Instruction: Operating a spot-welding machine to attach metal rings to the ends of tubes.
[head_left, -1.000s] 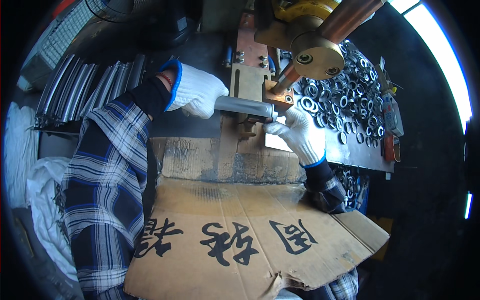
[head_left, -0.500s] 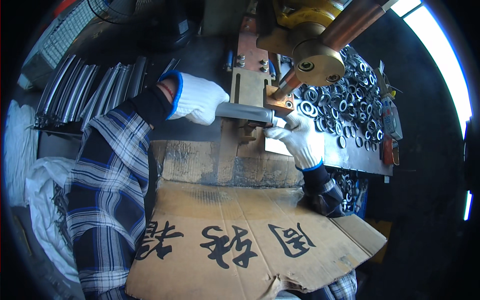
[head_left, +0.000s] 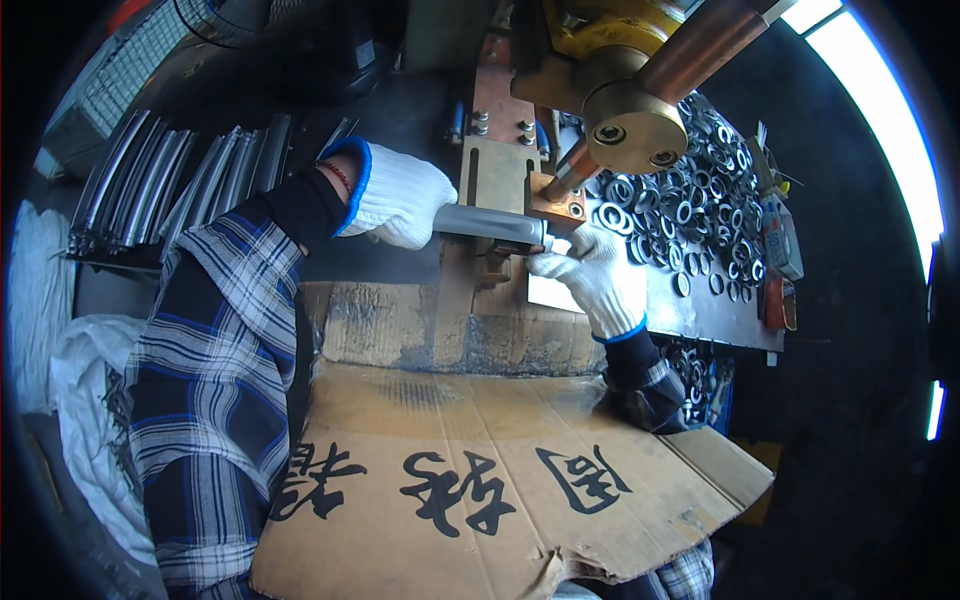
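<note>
My left hand (head_left: 402, 200), in a white knitted glove with a blue cuff, is closed round a smooth grey metal tube (head_left: 490, 224). The tube lies level, its right end under a copper block (head_left: 557, 199) at the tip of a slanted copper electrode arm (head_left: 574, 166). Right at that end is my right hand (head_left: 600, 275), gloved the same way, with thumb and fingers pinched together. Whatever sits between those fingertips is too small and covered to make out. Under the tube's right part shows a dark metal support (head_left: 494, 262).
Many grey metal rings (head_left: 690, 190) are heaped on the bench at the right. Long metal strips or tubes (head_left: 135, 180) lie in rows at the left. A cardboard sheet (head_left: 500, 450) with brush-like black marks covers my lap. The machine's brass head (head_left: 636, 128) hangs above my right hand.
Almost nothing differs. My left hand and sleeve have shifted very slightly; the tube stays under the copper block and my right hand keeps its pinch at the tube's end.
</note>
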